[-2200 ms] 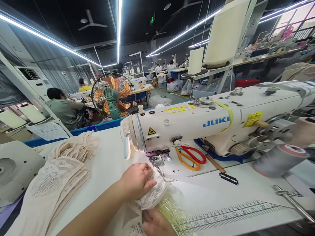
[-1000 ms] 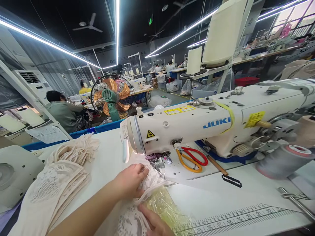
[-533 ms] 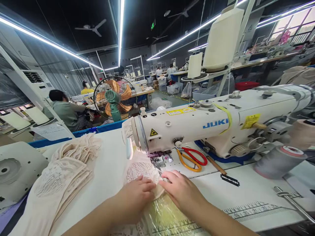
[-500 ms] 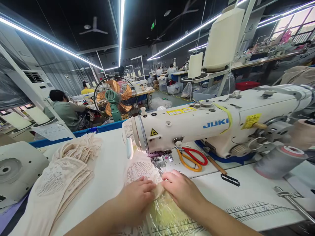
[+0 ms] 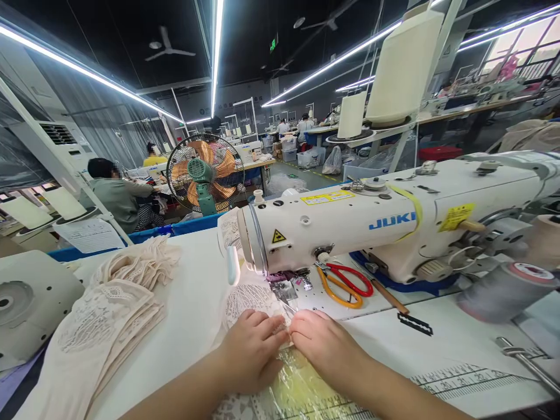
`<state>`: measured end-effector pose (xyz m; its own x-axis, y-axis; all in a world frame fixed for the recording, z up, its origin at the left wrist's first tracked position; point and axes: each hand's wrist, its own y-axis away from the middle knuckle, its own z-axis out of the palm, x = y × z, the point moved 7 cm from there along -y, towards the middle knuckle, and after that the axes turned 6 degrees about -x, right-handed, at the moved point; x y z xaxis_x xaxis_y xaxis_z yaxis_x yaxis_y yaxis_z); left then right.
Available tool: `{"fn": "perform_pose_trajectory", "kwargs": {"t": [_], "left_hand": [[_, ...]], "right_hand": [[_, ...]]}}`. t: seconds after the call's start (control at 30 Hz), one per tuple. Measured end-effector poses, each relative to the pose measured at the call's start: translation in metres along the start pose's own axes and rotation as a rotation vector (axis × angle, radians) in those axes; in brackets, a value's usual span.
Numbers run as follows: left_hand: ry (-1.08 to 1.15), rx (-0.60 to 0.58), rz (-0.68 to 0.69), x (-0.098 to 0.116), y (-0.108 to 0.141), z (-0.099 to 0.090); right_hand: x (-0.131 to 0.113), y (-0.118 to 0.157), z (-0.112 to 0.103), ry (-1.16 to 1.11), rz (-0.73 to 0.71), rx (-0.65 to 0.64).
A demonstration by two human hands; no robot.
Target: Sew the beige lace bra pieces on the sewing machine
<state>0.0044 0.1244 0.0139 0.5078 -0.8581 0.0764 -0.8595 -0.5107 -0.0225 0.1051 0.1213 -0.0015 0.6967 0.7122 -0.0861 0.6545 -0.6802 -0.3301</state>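
Observation:
A cream lace bra piece lies under the needle end of the white sewing machine, its far part showing behind the machine head. My left hand grips its near edge, fingers bent over the fabric. Close beside it, almost touching, my right hand pinches the same edge with thumb and forefinger. A thin metal piece runs from the presser foot area towards my right fingertips; I cannot tell whether they touch it. The fabric between my fingers is mostly hidden.
Stacked cream lace pieces lie left. Red-and-orange-handled scissors, a wooden-handled tool with a black blade and a grey thread cone are at right. Yellow film covers the near table. A fan and seated person are beyond.
My left hand has shifted slightly right and forward, closer to my right hand. The near edge of the lace piece has moved forward towards the machine. The view has turned slightly.

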Motion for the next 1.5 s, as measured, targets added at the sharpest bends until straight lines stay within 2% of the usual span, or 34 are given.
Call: {"fn": "perform_pose_trajectory", "kwargs": {"t": [0.33, 0.5, 0.67, 0.73, 0.97, 1.17, 1.5], "left_hand": [[0.023, 0.075, 0.187, -0.017, -0.012, -0.008], [0.012, 0.126, 0.229, -0.026, -0.016, -0.007], [-0.044, 0.217, 0.309, -0.032, -0.016, -0.009], [-0.059, 0.224, 0.3, -0.036, -0.016, -0.009], [-0.078, 0.165, 0.236, -0.054, -0.02, -0.006], [-0.155, 0.137, 0.195, -0.07, -0.025, -0.005], [-0.144, 0.111, 0.123, -0.109, -0.032, 0.012]], "right_hand": [[0.006, -0.021, 0.005, 0.046, -0.006, -0.038], [0.006, -0.022, 0.004, 0.05, 0.016, -0.033], [0.011, -0.019, -0.003, -0.013, 0.116, 0.028], [0.015, -0.018, -0.005, -0.067, 0.182, 0.03], [0.024, -0.021, 0.005, -0.158, 0.355, -0.14], [0.023, -0.021, 0.006, -0.177, 0.363, -0.166], [0.022, -0.021, 0.004, -0.179, 0.352, -0.176]]}}
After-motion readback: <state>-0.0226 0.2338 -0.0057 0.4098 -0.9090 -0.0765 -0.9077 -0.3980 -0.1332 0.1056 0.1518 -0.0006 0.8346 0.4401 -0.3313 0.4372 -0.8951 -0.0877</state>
